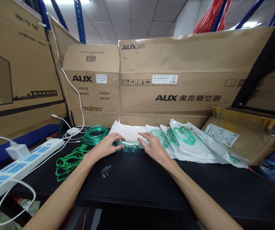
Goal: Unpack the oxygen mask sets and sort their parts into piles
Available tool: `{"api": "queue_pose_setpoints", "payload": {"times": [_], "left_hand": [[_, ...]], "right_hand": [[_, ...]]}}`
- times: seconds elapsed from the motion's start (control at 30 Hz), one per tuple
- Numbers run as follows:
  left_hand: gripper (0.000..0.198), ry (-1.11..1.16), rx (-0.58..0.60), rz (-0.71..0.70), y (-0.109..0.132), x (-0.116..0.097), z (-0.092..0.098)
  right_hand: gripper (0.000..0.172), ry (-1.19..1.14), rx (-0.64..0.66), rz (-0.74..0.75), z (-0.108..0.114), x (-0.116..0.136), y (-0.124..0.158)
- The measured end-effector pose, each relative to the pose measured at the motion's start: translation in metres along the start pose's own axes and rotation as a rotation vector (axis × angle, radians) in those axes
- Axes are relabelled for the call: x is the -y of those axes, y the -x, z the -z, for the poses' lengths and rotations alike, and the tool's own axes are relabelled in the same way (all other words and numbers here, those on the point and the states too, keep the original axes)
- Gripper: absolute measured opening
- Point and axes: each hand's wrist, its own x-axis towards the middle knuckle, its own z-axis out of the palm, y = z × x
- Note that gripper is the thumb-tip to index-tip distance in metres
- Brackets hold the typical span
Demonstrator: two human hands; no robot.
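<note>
A pouch with a white back [129,131] and a clear front lies on the black table in front of me. Coiled green tubing [131,147] shows through its clear lower part. My left hand [107,144] grips the pouch's left end, thumb below and fingers curved over it. At the right end, my right hand [153,146] holds it with thumb and fingertips. The fingers partly cover both ends. Just left of my left hand lies a coil of shiny green tubing [95,134], with a tangle of flat green straps [69,161] nearer me.
Several white pouches with green tubing [185,135] overlap on the right, beside a brown carton [228,131]. A white power strip [19,169] with cables stands at the left. Small clear pieces [105,171] lie on the black table [137,182]. Large cardboard panels [166,60] form the back.
</note>
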Motion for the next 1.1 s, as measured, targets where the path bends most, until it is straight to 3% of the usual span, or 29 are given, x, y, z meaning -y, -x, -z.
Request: {"api": "queue_pose_setpoints", "payload": {"times": [0.2,0.37,0.5,0.63,0.77,0.87,0.93,1.03,1.1], "left_hand": [[0.029,0.005,-0.11,-0.012,0.001,-0.009,0.006],[0.022,0.021,-0.148,-0.029,0.001,-0.014,0.005],[0.02,0.049,-0.161,-0.03,-0.001,-0.016,0.003],[0.02,0.093,-0.209,0.005,0.0,-0.017,0.007],[0.023,0.174,-0.298,0.1,-0.006,-0.032,0.011],[0.038,0.263,-0.326,0.19,-0.022,-0.066,0.006],[0.062,0.405,-0.302,0.243,-0.034,-0.097,0.0],[0.091,1.137,-0.3,0.389,-0.042,-0.139,-0.011],[0.084,1.401,-0.41,0.41,-0.036,-0.156,-0.018]], "right_hand": [[0.024,0.261,-0.061,-0.175,0.03,-0.024,-0.009],[0.042,0.581,-0.129,-0.459,0.059,-0.05,-0.01],[0.038,0.699,-0.033,-0.626,0.068,-0.065,-0.009],[0.032,0.716,0.087,-0.693,0.077,-0.066,-0.015],[0.03,0.705,0.075,-0.674,0.102,-0.042,-0.027],[0.019,0.666,0.013,-0.575,0.123,-0.005,-0.033],[0.027,0.616,-0.039,-0.456,0.128,0.028,-0.031],[0.04,0.497,-0.097,-0.299,0.111,0.076,-0.015],[0.045,0.386,-0.094,-0.187,0.085,0.099,0.005]]}}
